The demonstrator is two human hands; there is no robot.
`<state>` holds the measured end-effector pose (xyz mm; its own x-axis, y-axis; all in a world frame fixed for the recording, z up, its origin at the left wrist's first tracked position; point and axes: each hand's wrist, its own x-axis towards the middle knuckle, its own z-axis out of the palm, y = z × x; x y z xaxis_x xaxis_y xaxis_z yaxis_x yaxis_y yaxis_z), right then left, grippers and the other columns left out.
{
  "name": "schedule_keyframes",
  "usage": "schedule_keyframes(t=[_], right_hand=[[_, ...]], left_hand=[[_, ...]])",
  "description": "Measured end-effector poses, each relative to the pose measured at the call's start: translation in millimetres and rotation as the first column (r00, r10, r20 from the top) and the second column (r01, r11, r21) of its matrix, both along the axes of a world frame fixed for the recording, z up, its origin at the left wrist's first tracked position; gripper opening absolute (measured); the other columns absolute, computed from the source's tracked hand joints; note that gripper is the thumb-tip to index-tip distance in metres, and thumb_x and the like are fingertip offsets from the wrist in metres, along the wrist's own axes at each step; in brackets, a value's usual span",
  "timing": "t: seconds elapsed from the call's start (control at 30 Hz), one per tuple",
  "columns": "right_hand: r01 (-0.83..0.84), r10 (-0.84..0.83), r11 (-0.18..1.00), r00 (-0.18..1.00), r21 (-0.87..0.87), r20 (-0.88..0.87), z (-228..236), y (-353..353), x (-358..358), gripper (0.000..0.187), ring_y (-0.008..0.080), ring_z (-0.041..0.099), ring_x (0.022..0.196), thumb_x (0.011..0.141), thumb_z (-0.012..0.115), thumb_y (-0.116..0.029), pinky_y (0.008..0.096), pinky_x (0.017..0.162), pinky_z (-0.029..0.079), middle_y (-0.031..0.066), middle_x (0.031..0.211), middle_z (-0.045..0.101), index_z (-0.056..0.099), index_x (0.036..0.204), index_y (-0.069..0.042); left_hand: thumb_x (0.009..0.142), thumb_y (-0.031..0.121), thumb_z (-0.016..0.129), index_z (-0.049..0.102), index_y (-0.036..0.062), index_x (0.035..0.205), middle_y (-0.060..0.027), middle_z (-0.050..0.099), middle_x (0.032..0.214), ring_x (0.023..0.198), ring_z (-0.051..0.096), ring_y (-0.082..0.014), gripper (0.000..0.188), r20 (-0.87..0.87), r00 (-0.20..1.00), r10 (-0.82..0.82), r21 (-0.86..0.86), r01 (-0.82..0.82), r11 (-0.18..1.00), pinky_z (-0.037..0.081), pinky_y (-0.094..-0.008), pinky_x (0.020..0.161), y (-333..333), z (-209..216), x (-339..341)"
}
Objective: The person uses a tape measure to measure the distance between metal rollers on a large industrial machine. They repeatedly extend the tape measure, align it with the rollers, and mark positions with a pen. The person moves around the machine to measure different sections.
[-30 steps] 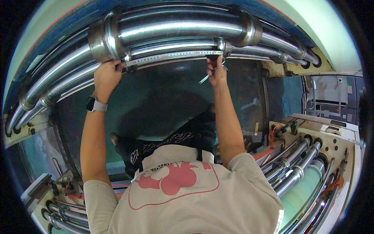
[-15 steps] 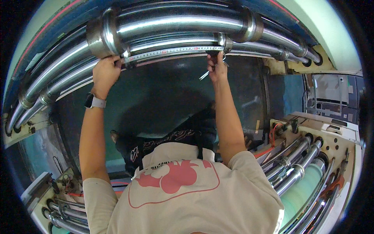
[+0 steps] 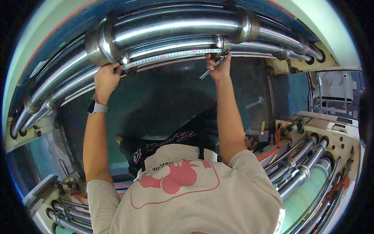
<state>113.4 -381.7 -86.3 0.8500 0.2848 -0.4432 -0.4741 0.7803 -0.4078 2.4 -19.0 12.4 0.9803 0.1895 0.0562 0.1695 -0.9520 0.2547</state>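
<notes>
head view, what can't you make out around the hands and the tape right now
- Head view: left end of the measuring tape, and the left hand's grip on it, hidden by that hand.
- Head view: tape markings, too small to read reliably.
- Head view: middle of the metal tool, covered by the right hand's fingers.
- Head view: near end of the green roller, hidden behind the beige shirt.

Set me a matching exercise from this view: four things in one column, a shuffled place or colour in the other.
1. Measuring tape
2. Smartwatch
3. Slim metal tool
4. Broad roller at lower right

A. Held in the right hand
B. Pale green
C. Spanning between left hand and right hand
D. Worn on the left wrist

Pairs: 1-C; 2-D; 3-A; 4-B
</notes>
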Motion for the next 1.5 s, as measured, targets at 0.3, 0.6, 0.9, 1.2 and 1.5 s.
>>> schedule_keyframes(t=[0.3,0.6,0.9,1.2,1.5], right_hand=[[0.058,-0.065,0.990,0.996,-0.126,-0.055,6,8,12,0.071,0.0110,0.027,0.039,0.078,0.015,-0.064,0.0219,0.035,0.017,0.0110,0.060,0.042,0.041,0.086,0.001],[0.097,-0.107,0.992,0.986,-0.085,-0.126,10,8,13,0.069,0.0136,0.027,0.037,0.078,0.011,-0.064,0.0219,0.033,0.017,0.0132,0.058,0.043,0.045,0.089,-0.004],[0.098,-0.120,0.982,0.984,-0.163,-0.131,12,11,16,0.075,0.0135,0.027,0.035,0.077,0.008,-0.066,0.0233,0.032,0.016,0.0130,0.054,0.043,0.045,0.082,-0.001],[0.069,-0.094,0.985,0.984,-0.161,-0.154,18,12,12,0.075,0.0110,0.026,0.037,0.077,0.005,-0.065,0.0217,0.034,0.016,0.0107,0.056,0.040,0.041,0.085,0.000],[0.036,-0.049,0.989,0.995,-0.141,-0.090,8,8,13,0.073,0.0112,0.026,0.037,0.076,0.007,-0.068,0.0224,0.034,0.016,0.0087,0.055,0.040,0.043,0.086,-0.005]], left_hand=[[0.078,0.031,0.056,0.066,0.0084,0.085,-0.0134,0.062,0.081,0.080,0.058,-0.0303,0.025,-0.001,1.000,0.010,0.006,-0.010,1.000,0.045,-0.0382,0.069,-1,0,-1],[0.078,0.030,0.055,0.065,0.0081,0.083,-0.0135,0.062,0.080,0.079,0.057,-0.0304,0.025,0.076,0.996,-0.044,0.016,0.043,0.999,0.045,-0.0382,0.069,4,-9,-2],[0.078,0.030,0.055,0.065,0.0096,0.086,-0.0131,0.062,0.083,0.079,0.057,-0.0303,0.024,0.003,1.000,-0.006,-0.002,0.006,1.000,0.045,-0.0373,0.068,1,-2,1],[0.079,0.032,0.055,0.066,0.0109,0.086,-0.0125,0.062,0.082,0.079,0.058,-0.0300,0.025,0.024,1.000,-0.020,0.012,0.020,1.000,0.045,-0.0374,0.067,1,-1,-1],[0.078,0.031,0.055,0.066,0.0109,0.086,-0.0140,0.062,0.081,0.078,0.058,-0.0305,0.024,0.002,1.000,0.004,0.001,-0.004,1.000,0.046,-0.0388,0.066,6,-6,0]])
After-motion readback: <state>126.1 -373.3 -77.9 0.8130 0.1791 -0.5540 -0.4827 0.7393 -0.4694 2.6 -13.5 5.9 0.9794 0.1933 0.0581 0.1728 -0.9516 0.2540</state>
